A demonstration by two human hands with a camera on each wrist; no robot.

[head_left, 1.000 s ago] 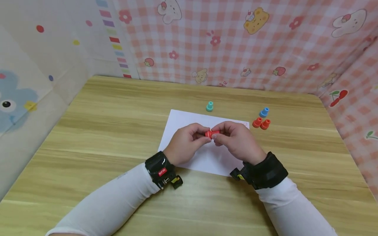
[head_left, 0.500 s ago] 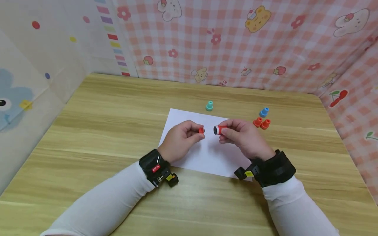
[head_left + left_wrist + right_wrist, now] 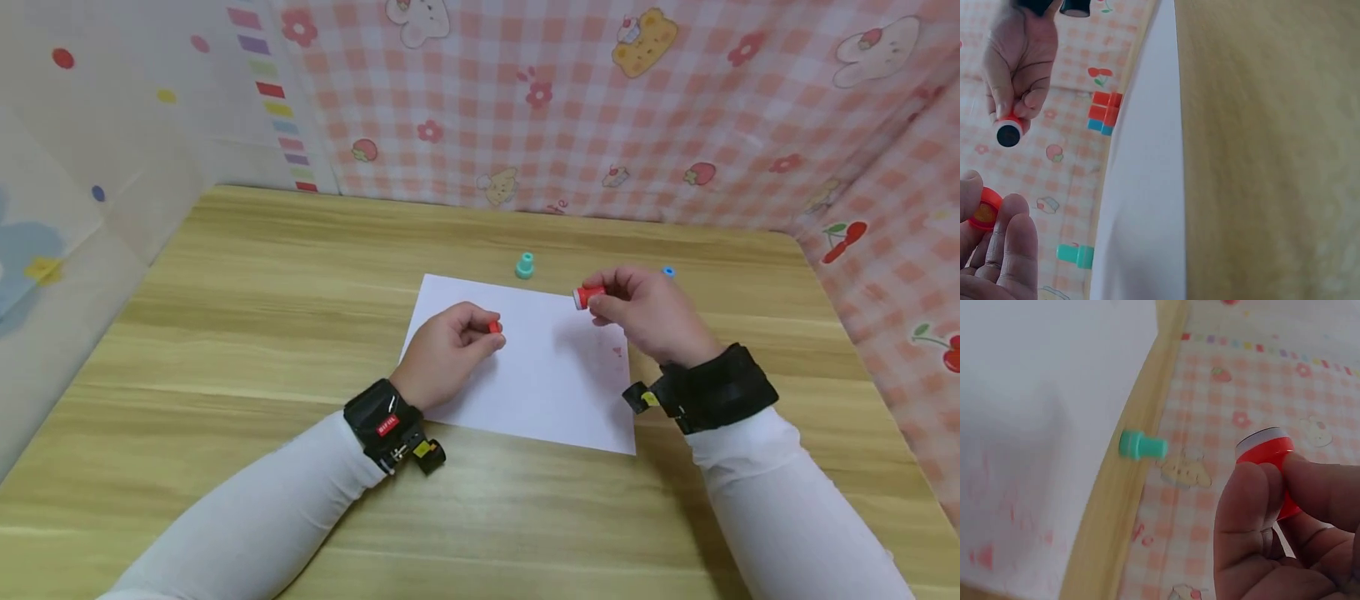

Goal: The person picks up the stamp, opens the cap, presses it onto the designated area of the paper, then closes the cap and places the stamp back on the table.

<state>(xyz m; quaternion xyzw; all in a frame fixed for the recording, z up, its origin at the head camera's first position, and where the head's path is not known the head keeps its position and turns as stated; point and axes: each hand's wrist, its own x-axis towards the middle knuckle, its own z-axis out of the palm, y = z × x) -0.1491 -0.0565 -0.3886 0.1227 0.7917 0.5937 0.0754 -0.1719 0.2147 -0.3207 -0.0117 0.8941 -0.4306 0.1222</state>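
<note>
My left hand [image 3: 446,354] pinches a small red cap [image 3: 494,327] over the left part of a white sheet of paper [image 3: 540,383]. In the left wrist view the cap's round inside, orange in the middle, shows between thumb and fingers. My right hand [image 3: 663,321] grips a red stamp [image 3: 591,297] between thumb and fingers, near the paper's far right corner. Its dark round face with a white rim [image 3: 1009,135] points left, apart from the paper. Small reddish marks [image 3: 618,352] are on the paper's right edge.
A teal stamp [image 3: 525,267] stands just behind the paper. A blue stamp [image 3: 668,272] is mostly covered by my right hand in the head view. Two red stamps [image 3: 1105,107] show beside it in the left wrist view. Patterned cloth [image 3: 570,108] hangs behind the table.
The red cap and stamp were together, then came apart. My right hand has moved away and to the right with the stamp; my left hand has shifted slightly left with the cap.
</note>
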